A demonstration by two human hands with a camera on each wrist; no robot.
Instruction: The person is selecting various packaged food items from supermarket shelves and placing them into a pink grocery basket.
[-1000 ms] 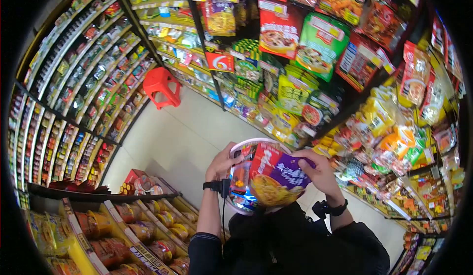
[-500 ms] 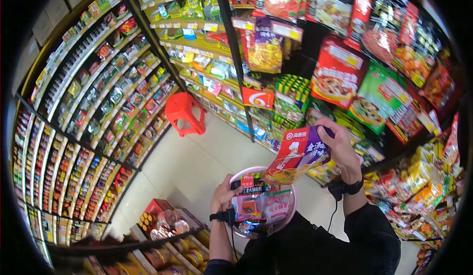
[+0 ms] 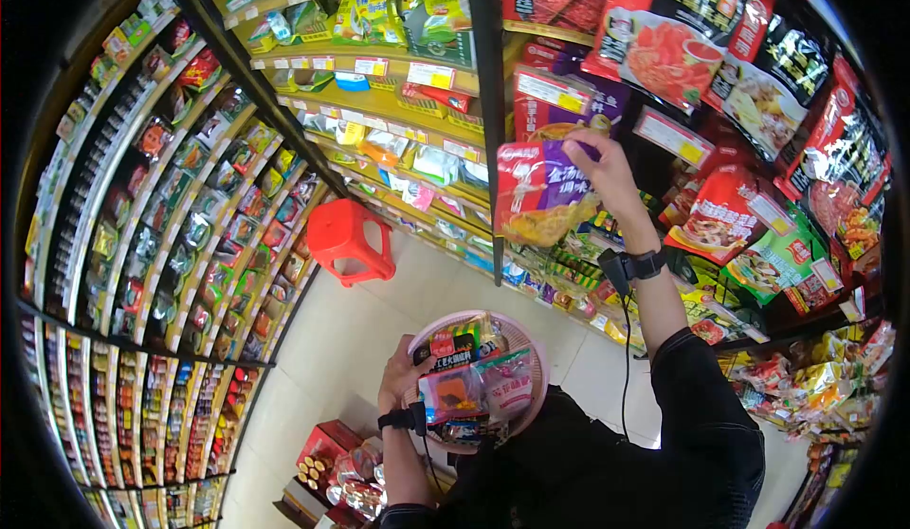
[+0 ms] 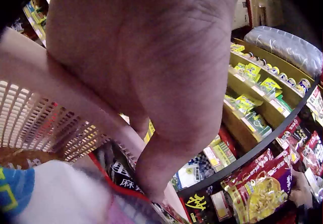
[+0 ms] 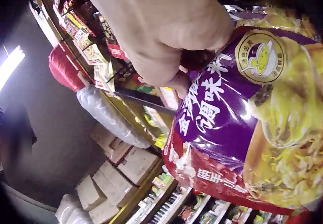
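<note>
In the head view the right hand (image 3: 607,180) pinches a red and purple food packet (image 3: 542,197) by its upper edge, in front of the hanging packets. The right wrist view shows that packet (image 5: 217,118) close up, the right hand (image 5: 161,27) at its edge. The left hand (image 3: 402,377) grips the rim of a round pink basket (image 3: 538,363), which holds several packets. In the left wrist view the left hand (image 4: 146,62) lies over the basket's rim, and the held packet (image 4: 262,191) shows at the lower right.
Similar purple packets (image 3: 607,98) hang behind the held one, beside a black shelf post (image 3: 488,83). A red stool (image 3: 341,235) stands on the tiled floor. Stocked shelves (image 3: 171,207) curve along the left; a red box (image 3: 327,444) sits low, left of the basket.
The right hand has lifted the packet from over the basket and carried it up to the hanging packets. The left hand still grips the basket, whose contents are now uncovered. The view has moved closer to the rack.
</note>
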